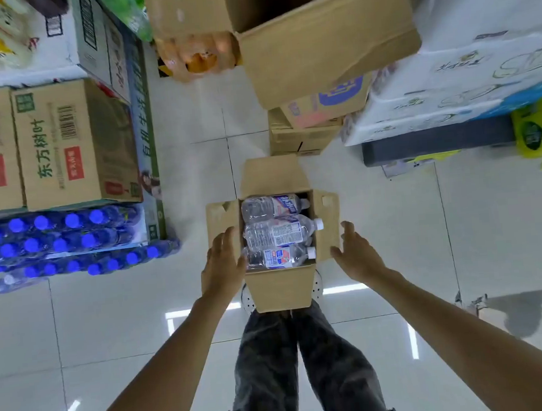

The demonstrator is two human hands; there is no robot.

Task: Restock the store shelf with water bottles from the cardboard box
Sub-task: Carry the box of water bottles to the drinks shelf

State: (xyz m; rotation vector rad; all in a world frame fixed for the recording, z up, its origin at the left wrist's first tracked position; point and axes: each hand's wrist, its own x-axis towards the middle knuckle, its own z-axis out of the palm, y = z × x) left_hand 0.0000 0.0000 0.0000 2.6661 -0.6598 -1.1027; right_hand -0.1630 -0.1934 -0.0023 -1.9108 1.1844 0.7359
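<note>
Cardboard box (282,289) sits at frame centre, flaps open, water bottles (277,232) lying inside. Left hand (224,265) touches its left side, right hand (356,257) hovers just beside — both spread, grasping nothing.

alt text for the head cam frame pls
Seen from above, a person's left hand and right hand reach, open, to either side of an open cardboard box holding water bottles lying on their sides. It sits on a tiled floor between stacked cartons.
</note>
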